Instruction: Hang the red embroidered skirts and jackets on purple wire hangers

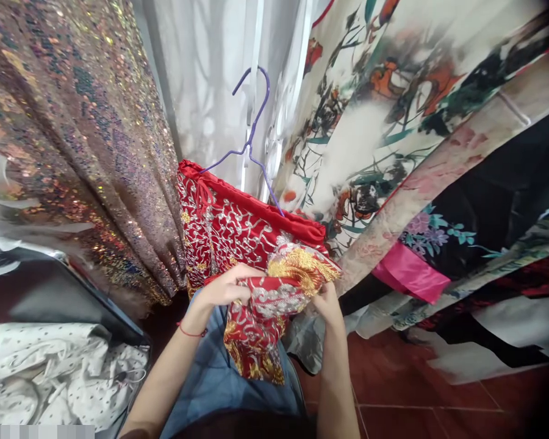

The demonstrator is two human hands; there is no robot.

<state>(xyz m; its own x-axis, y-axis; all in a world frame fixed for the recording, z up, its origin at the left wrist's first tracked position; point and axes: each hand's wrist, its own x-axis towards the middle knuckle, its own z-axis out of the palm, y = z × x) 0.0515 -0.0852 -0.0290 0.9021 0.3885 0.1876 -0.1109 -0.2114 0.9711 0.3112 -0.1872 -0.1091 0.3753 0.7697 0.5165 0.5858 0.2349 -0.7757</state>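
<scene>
A red garment (242, 222) with silver and gold embroidery hangs by its gathered satin waistband from a purple wire hanger (248, 145). A red drawstring shows near the left end of the waistband. My left hand (224, 289), with a red string bracelet at the wrist, is closed on the edge of a bunched lower part of the cloth. On the other side, my right hand (327, 303) grips the same part, some of its fingers hidden by the fabric. Between my hands the cloth is folded over, with gold embroidery uppermost. Its lower end drapes over my blue-clad lap.
A sequinned fabric (96, 122) hangs at the left, and a white cloth with floral print (348, 122) at the right. Dark garments, one with a pink satin piece (409, 271), hang further right. White dotted cloth (50, 372) lies lower left. The floor (402, 390) is red tile.
</scene>
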